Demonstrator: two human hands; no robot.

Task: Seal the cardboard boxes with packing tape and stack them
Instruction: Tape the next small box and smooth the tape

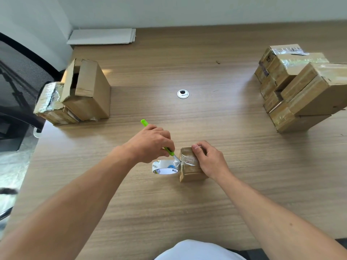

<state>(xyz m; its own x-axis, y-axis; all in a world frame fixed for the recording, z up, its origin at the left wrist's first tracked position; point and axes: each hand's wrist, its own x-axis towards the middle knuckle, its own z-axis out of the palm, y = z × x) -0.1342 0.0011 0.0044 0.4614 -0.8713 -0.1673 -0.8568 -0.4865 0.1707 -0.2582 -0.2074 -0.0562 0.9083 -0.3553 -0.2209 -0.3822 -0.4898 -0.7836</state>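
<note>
A small cardboard box [191,171] stands on the wooden table [169,212] in front of me, with clear tape across its top. My right hand [210,160] grips the box from the right, fingers curled over its top. A roll of clear packing tape [165,167] lies against the box's left side, its strip running onto the box. My left hand [150,143] holds a green utility knife [145,123], and the blade tip touches the tape strip at the box's left edge.
A stack of taped boxes [300,87] stands at the right. At the left sit an open box [88,91] and a taped box [52,106] near the table edge. A round cable grommet [182,94] is mid-table. A black mesh chair [18,81] is left of the table.
</note>
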